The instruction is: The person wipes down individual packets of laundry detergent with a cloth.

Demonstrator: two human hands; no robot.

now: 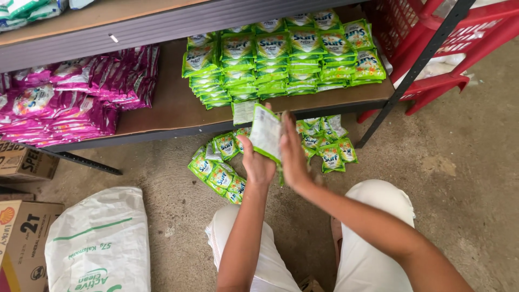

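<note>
Sachets fill our view: we hold a small bundle of green detergent sachets upright between both hands, pale backs toward us, above the concrete floor just in front of the shelf. How many are in the bundle we cannot tell. Our left hand has its grip closed on the bundle's lower edge, thumb up along its face, forearm rising straight from our knee. Our right hand lies flat against the bundle's right side, fingers extended and slightly blurred, forearm reaching in from the lower right. On the shelf stand about seven stacks of green sachets, with piles of pink sachets to the left. Two loose heaps lie on the floor: a left heap and a right heap. One white sack sits beside cardboard boxes.
</note>
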